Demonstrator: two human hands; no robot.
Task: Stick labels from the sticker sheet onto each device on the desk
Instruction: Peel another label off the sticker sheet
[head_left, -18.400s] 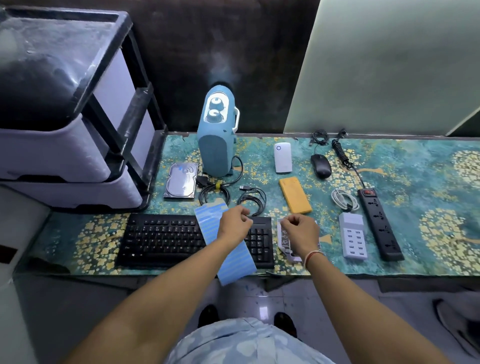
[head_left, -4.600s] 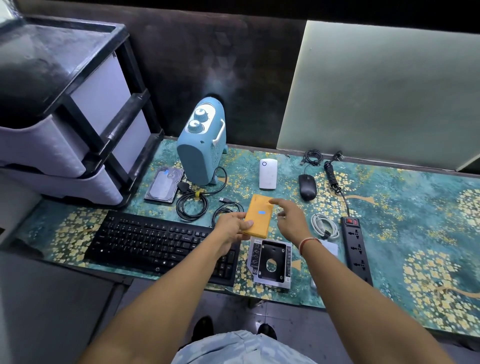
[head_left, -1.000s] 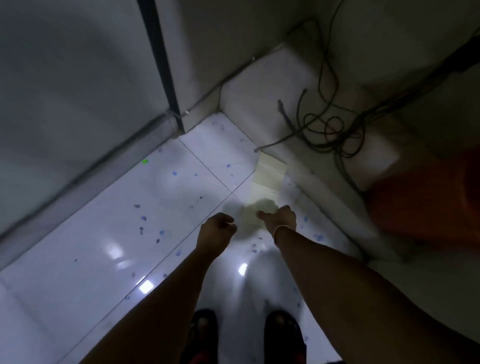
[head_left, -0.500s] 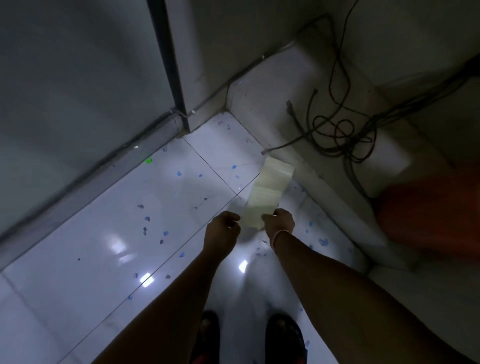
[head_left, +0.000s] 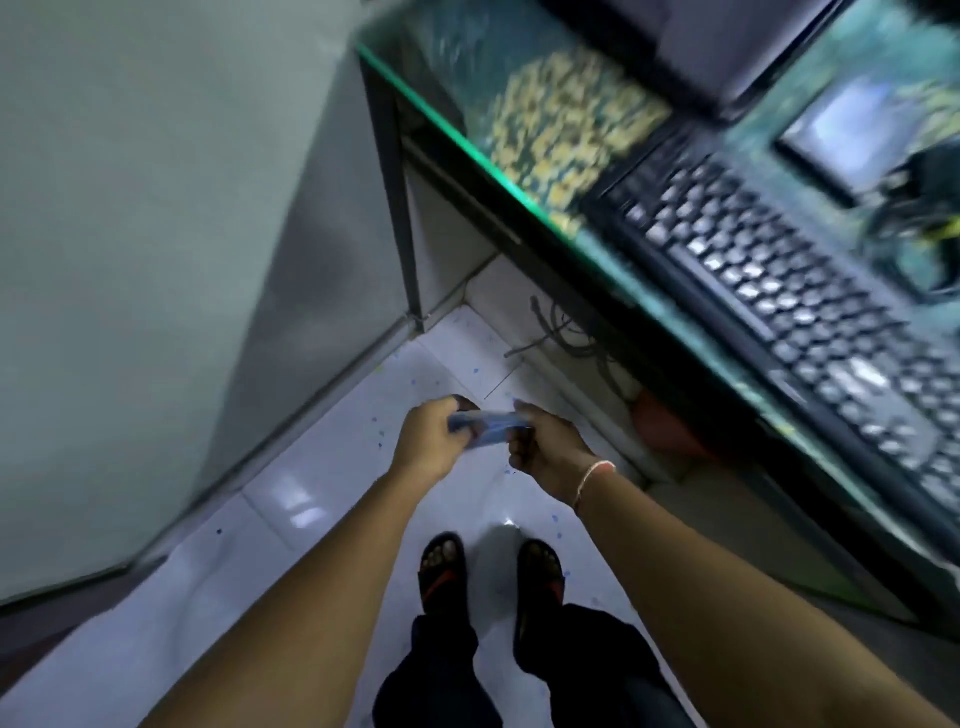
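The blue sticker sheet (head_left: 485, 428) hangs bent between both hands, low over the floor in front of the desk. My left hand (head_left: 428, 439) grips its left end and my right hand (head_left: 545, 447) pinches its right end. The desk (head_left: 545, 208) runs across the upper right, blurred. On it lies the black keyboard (head_left: 779, 291), with a grey hard drive (head_left: 852, 135) and black coiled cables (head_left: 930, 228) behind it. The other devices are out of view.
A pale wall panel (head_left: 182, 234) fills the left side. White speckled floor tiles (head_left: 322, 483) lie below, with my two sandalled feet (head_left: 488, 566). Loose cables (head_left: 566, 338) and an orange object (head_left: 665, 421) sit under the desk.
The view has swung up from under the desk, so the desk edge and keyboard show again. Both hands have lifted the sheet off the floor and hold it between them.
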